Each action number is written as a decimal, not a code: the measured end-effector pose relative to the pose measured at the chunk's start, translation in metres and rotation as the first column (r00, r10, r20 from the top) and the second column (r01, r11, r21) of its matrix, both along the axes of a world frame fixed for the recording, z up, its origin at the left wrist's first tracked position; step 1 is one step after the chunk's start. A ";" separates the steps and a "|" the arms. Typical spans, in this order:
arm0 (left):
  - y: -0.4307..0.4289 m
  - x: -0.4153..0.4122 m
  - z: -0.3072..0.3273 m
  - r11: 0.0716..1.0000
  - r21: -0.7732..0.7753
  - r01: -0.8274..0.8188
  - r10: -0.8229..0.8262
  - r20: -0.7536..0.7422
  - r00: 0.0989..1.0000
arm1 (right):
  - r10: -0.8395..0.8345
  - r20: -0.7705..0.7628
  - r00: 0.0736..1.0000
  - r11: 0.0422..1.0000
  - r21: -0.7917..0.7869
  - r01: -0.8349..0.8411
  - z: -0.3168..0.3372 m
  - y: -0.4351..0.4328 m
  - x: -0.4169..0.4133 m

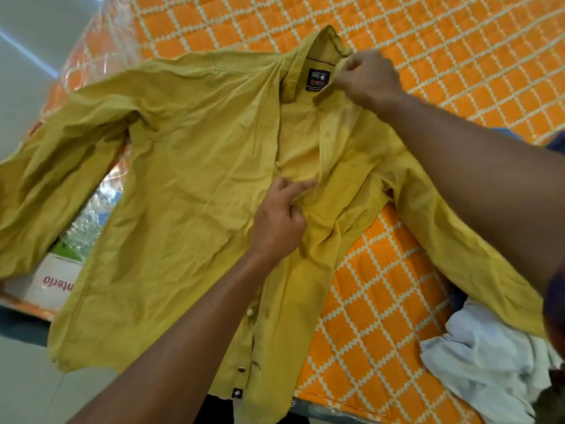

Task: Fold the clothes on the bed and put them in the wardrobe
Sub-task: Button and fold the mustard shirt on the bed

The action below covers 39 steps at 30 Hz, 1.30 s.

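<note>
On yellow shirt point(189, 166), fingers point(301, 187) in pinch

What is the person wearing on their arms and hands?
The left hand and right hand are bare: no rings, watch or gloves visible. Both forearms are bare too; a dark sleeve edge shows high on the right arm.

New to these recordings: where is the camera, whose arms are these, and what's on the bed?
No machine here: one wide-angle camera on a person's head looks down at their own bare arms. A mustard-yellow button-up shirt lies open on the bed's orange-and-white checked cover. The right hand pinches the shirt's front edge beside the collar; the left hand pinches the fabric by the button strip at mid-chest. A crumpled pale garment lies at lower right, and a white box with red lettering shows under the sleeve at left.
</note>
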<state>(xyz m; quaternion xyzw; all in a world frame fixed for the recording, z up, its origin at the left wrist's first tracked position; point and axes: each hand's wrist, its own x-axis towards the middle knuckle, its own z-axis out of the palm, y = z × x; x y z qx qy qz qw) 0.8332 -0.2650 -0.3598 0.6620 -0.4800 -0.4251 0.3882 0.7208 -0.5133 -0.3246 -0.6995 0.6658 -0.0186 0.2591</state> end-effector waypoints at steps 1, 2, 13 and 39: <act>0.001 0.001 -0.002 0.999 -0.006 0.044 -0.043 0.040 0.998 | -0.008 -0.050 0.999 0.999 0.047 0.010 -0.008 0.006 0.002; 0.003 0.001 -0.004 0.996 -0.005 0.088 -0.087 0.079 0.993 | 0.020 -0.129 0.991 0.995 0.098 -0.007 -0.018 0.015 0.002; 0.011 0.016 -0.022 0.983 -0.015 0.184 -0.177 0.213 0.961 | -0.008 -0.251 0.968 0.992 -0.121 -0.023 -0.044 0.022 0.025; 0.185 0.045 0.009 0.725 0.575 0.380 -0.249 -0.297 0.922 | -0.738 0.436 0.515 0.631 0.177 0.755 -0.053 0.373 -0.030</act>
